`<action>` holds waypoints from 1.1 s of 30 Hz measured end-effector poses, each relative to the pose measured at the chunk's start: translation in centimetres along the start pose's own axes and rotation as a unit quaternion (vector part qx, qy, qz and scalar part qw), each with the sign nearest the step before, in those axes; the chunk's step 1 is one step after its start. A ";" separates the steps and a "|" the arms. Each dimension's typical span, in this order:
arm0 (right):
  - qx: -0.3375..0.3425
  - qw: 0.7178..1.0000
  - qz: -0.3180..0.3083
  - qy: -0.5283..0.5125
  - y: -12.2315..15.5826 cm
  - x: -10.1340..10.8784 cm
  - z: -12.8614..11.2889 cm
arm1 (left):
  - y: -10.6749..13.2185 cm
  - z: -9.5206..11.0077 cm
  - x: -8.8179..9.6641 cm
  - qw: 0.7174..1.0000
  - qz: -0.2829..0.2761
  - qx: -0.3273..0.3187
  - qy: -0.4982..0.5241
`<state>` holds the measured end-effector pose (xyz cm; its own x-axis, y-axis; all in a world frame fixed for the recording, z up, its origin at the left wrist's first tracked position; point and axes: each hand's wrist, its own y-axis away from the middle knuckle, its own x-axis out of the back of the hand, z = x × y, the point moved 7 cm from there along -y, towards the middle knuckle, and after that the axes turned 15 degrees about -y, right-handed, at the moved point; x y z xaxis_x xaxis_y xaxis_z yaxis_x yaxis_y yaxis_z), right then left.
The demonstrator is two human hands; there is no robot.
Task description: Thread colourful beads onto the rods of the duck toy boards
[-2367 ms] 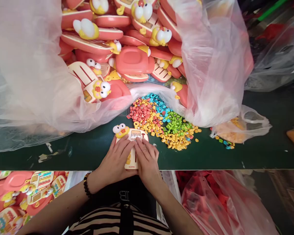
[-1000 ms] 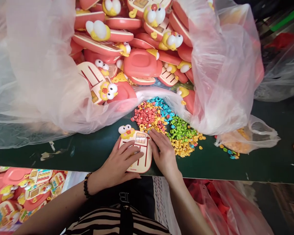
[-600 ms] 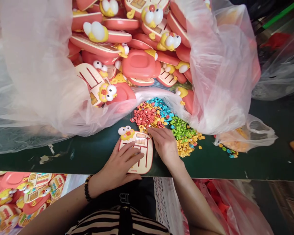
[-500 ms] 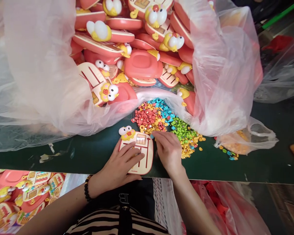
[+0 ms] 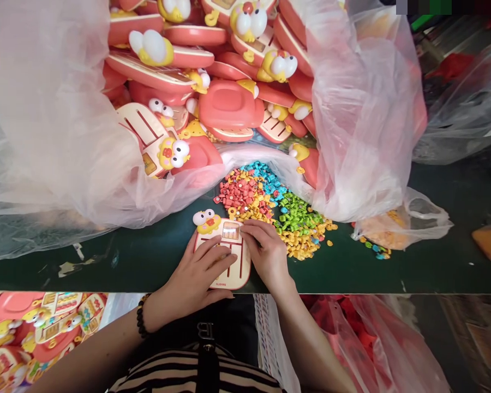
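Two hands — the left hand (image 5: 200, 270) and the right hand (image 5: 265, 254) — are both at a cream plastic toy board (image 5: 242, 273). It lies flat on a dark green table (image 5: 106, 267), close to the table's near edge, with a yellow frog-like head (image 5: 205, 221) at its far end. Its long side runs away from the person, with the far end tipped a little to the left. The left hand is open and flat, with its fingers spread across the lower part of the board, so it seems to hold the board down. The right hand is nearer the far end and comes in from the right side. Its fingers are a bit bent and lie over the top right corner — I cannot tell if they pinch something small there. Just past that hand sits a heap of tiny colored pieces (image 5: 270, 215), red, blue, green and yellow, very near the board's top right. Behind the heap, a big clear plastic bag (image 5: 65, 136) holds lots of pink toy boards (image 5: 229, 103). More of these toys (image 5: 36, 327) lie below the table edge on the left, and a pink plastic bag (image 5: 372, 344) sits on the right.
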<state>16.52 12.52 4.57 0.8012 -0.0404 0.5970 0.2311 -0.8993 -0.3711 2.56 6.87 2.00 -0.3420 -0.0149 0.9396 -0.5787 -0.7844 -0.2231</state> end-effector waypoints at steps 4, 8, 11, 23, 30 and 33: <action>-0.029 0.999 0.002 -0.026 -0.3 0.7 0.1 | 0.0 0.1 0.0 1.000 0.002 0.000 0.001; -0.056 0.998 0.010 -0.033 -0.2 1.1 0.2 | 0.0 0.1 0.1 1.000 0.004 -0.003 0.004; -0.051 0.999 -0.007 -0.011 -0.5 0.4 0.4 | 0.1 0.0 0.0 1.000 0.003 0.001 0.000; 0.018 0.994 0.074 0.081 3.7 -0.4 -2.0 | 0.1 -0.1 0.1 1.000 0.001 0.017 0.001; 0.007 0.999 0.022 0.048 5.5 -2.4 -3.1 | 0.1 -0.1 -0.2 1.000 0.018 0.016 -0.016; 0.008 1.000 0.007 0.007 5.1 -2.0 -3.3 | 0.2 0.1 -0.2 0.999 0.020 0.018 -0.027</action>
<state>14.33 6.62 3.82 0.7964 -0.0591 0.6019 0.2286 -0.8920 -0.3900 2.58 6.71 1.80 -0.3237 -0.0785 0.9429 -0.5387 -0.8040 -0.2519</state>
